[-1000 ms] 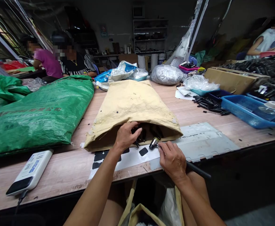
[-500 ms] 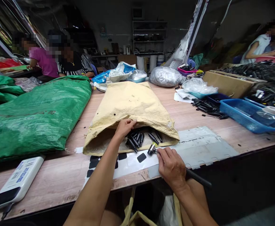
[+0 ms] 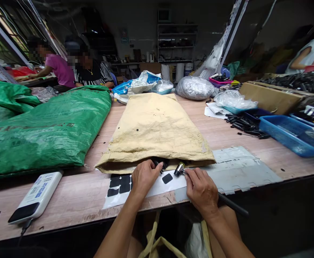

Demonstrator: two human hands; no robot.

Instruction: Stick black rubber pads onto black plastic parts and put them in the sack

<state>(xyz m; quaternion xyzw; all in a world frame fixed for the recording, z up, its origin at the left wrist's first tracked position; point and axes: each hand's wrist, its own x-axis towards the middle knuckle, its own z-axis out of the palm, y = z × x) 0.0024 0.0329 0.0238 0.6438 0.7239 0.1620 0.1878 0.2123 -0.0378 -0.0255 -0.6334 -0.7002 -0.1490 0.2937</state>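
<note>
My left hand is at the mouth of the yellow woven sack, thumb and fingers closed on a black tube-shaped part that they partly hide. My right hand grips a thin rod tool with a short shiny metal cylinder at its tip. A black shaft sticks out behind that hand, past the table edge. Under both hands lies a white sheet with black rounded stickers. The sack's drooping upper lip hides most of its contents.
On the left are a green woven sack and a white power bank with a cable. Blue trays and piles of black parts stand to the right. A grey mat lies along the front edge. Co-workers sit farther back.
My left hand has let go of the sack's lip, which has dropped, and has come down to a black part at its mouth. My right hand still holds the tool.
</note>
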